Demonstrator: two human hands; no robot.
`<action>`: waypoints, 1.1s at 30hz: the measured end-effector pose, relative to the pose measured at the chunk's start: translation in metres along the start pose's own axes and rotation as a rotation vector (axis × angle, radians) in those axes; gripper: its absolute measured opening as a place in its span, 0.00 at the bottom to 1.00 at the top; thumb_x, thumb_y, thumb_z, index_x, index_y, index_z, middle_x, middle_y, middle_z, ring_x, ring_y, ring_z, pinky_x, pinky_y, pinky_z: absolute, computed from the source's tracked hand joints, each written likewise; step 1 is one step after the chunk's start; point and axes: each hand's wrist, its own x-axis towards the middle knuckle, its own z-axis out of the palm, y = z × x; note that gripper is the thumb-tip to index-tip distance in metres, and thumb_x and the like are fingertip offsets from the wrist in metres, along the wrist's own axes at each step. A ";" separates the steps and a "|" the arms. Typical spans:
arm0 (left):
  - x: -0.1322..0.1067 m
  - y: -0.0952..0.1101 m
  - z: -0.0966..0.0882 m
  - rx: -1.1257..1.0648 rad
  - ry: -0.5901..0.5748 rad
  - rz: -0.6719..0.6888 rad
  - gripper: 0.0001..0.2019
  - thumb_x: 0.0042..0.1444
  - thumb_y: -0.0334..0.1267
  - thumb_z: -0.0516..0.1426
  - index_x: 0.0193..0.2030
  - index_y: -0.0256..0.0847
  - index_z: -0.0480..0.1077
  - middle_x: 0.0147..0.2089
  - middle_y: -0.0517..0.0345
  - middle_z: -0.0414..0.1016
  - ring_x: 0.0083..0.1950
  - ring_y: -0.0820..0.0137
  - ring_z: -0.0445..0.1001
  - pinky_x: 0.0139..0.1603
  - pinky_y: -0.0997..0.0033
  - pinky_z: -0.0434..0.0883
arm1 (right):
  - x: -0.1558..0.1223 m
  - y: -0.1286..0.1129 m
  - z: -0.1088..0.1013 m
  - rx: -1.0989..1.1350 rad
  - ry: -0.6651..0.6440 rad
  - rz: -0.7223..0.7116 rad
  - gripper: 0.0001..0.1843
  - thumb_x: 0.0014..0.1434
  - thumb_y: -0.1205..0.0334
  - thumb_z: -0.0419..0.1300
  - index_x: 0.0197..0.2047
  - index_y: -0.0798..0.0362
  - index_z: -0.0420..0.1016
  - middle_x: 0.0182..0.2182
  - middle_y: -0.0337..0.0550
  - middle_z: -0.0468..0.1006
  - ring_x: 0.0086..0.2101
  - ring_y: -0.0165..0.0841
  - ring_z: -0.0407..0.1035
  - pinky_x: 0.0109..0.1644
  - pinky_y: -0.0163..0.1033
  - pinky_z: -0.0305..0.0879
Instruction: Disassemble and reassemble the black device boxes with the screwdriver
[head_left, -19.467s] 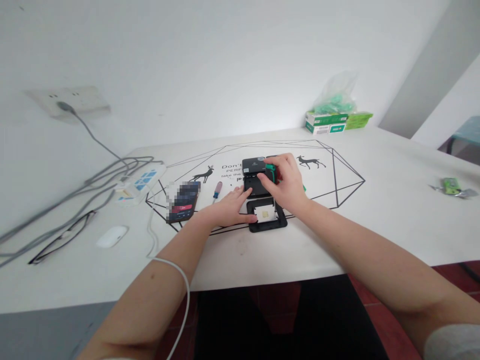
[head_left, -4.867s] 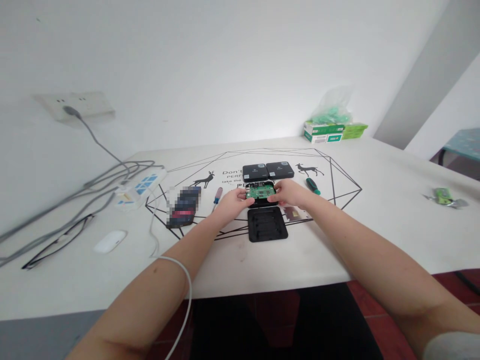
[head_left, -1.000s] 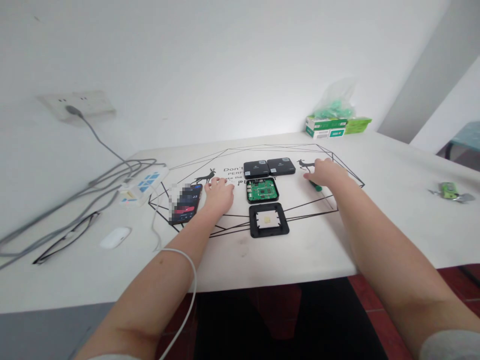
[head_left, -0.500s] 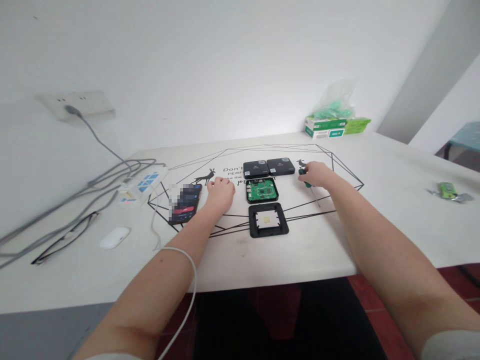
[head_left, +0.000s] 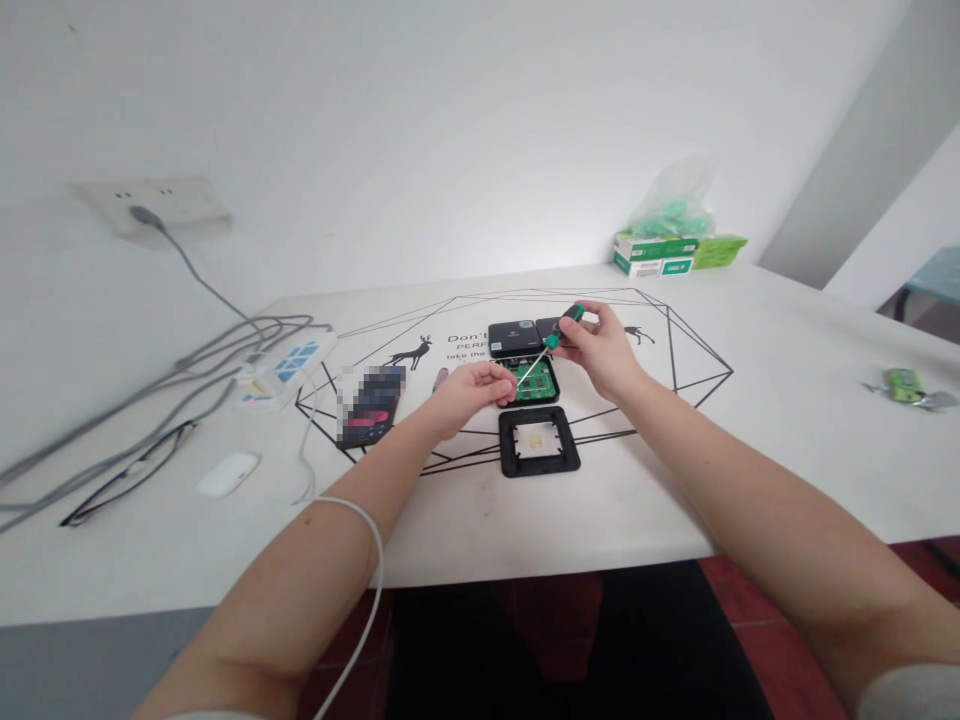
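My right hand (head_left: 596, 345) is closed around the green-and-black handle of a screwdriver (head_left: 571, 320), whose shaft slants down to the left. The screwdriver's tip is at the fingers of my left hand (head_left: 480, 388). Those fingers are pinched together; what they hold, if anything, is too small to make out. Both hands are over an opened black box with a green circuit board (head_left: 538, 378), and my left hand covers its left side. Nearer to me lies a black square cover (head_left: 510, 460) with a pale metal plate inside.
Two closed black boxes, one of them at the left (head_left: 511, 340), sit behind the board. A phone (head_left: 382, 405), white mouse (head_left: 229, 474), glasses (head_left: 127, 475) and power strip (head_left: 289, 370) lie left. Green-white cartons (head_left: 652, 247) stand at the back right. A white cable (head_left: 379, 560) crosses my left forearm.
My right hand has lifted the screwdriver and brought it left over the circuit board. My left hand has moved right to the board, its fingers now pinched at the tip.
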 end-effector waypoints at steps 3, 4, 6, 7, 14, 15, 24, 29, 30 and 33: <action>0.000 0.000 0.000 -0.081 -0.018 -0.038 0.23 0.44 0.49 0.77 0.39 0.36 0.78 0.32 0.57 0.79 0.35 0.72 0.75 0.44 0.68 0.72 | -0.003 0.002 0.002 -0.013 -0.020 -0.080 0.39 0.47 0.41 0.78 0.54 0.43 0.63 0.32 0.29 0.78 0.32 0.31 0.78 0.42 0.45 0.84; 0.000 0.000 0.000 -0.094 -0.022 -0.046 0.24 0.44 0.50 0.77 0.39 0.36 0.78 0.32 0.57 0.79 0.35 0.73 0.75 0.44 0.68 0.72 | -0.003 0.002 0.003 -0.021 -0.028 -0.107 0.39 0.48 0.40 0.77 0.54 0.42 0.62 0.33 0.29 0.78 0.32 0.31 0.78 0.43 0.46 0.84; 0.000 -0.001 -0.001 -0.108 -0.030 -0.054 0.24 0.44 0.50 0.77 0.39 0.35 0.78 0.33 0.57 0.79 0.35 0.72 0.75 0.44 0.68 0.72 | -0.004 0.002 0.003 -0.038 -0.044 -0.158 0.38 0.50 0.39 0.76 0.55 0.42 0.62 0.34 0.30 0.77 0.34 0.32 0.78 0.44 0.48 0.84; 0.001 -0.002 -0.001 -0.111 -0.033 -0.057 0.24 0.44 0.50 0.78 0.39 0.35 0.78 0.33 0.56 0.80 0.35 0.72 0.75 0.44 0.68 0.72 | -0.004 0.002 0.003 -0.043 -0.049 -0.181 0.38 0.51 0.39 0.75 0.55 0.41 0.62 0.34 0.31 0.76 0.34 0.32 0.78 0.45 0.48 0.84; 0.002 -0.006 -0.001 -0.107 -0.026 -0.075 0.22 0.47 0.49 0.77 0.39 0.35 0.79 0.34 0.54 0.80 0.36 0.72 0.76 0.45 0.67 0.73 | -0.004 0.002 0.003 -0.092 -0.095 -0.301 0.36 0.55 0.38 0.73 0.57 0.39 0.60 0.37 0.34 0.75 0.37 0.34 0.77 0.46 0.49 0.84; 0.002 -0.006 -0.001 -0.104 -0.023 -0.078 0.21 0.48 0.48 0.76 0.39 0.35 0.79 0.34 0.54 0.80 0.36 0.72 0.76 0.45 0.67 0.73 | -0.004 0.002 0.002 -0.108 -0.106 -0.317 0.36 0.56 0.38 0.73 0.58 0.39 0.60 0.37 0.34 0.75 0.37 0.34 0.78 0.45 0.48 0.84; 0.002 -0.006 0.000 -0.102 -0.025 -0.100 0.24 0.45 0.51 0.77 0.39 0.35 0.78 0.33 0.56 0.79 0.36 0.72 0.75 0.45 0.68 0.72 | -0.013 -0.002 0.008 -0.201 -0.128 -0.373 0.37 0.56 0.35 0.71 0.60 0.39 0.60 0.39 0.39 0.77 0.39 0.38 0.78 0.44 0.48 0.82; 0.003 -0.007 -0.001 -0.108 -0.025 -0.080 0.24 0.47 0.52 0.76 0.40 0.35 0.77 0.34 0.55 0.79 0.36 0.71 0.76 0.46 0.65 0.73 | -0.023 -0.012 0.012 -0.205 -0.078 -0.336 0.39 0.54 0.33 0.71 0.61 0.39 0.61 0.44 0.42 0.79 0.41 0.39 0.78 0.50 0.51 0.81; 0.003 -0.007 -0.001 -0.108 -0.023 -0.077 0.23 0.48 0.52 0.76 0.40 0.35 0.77 0.34 0.55 0.79 0.37 0.70 0.76 0.46 0.64 0.74 | -0.023 -0.013 0.012 -0.201 -0.075 -0.340 0.40 0.54 0.33 0.71 0.61 0.39 0.61 0.45 0.42 0.79 0.42 0.39 0.78 0.51 0.51 0.81; 0.002 -0.007 -0.001 -0.127 -0.020 -0.082 0.23 0.49 0.51 0.75 0.40 0.35 0.76 0.35 0.54 0.79 0.38 0.70 0.77 0.47 0.63 0.75 | -0.023 -0.013 0.011 -0.197 -0.081 -0.352 0.40 0.55 0.33 0.71 0.62 0.38 0.60 0.45 0.42 0.79 0.42 0.39 0.79 0.52 0.52 0.81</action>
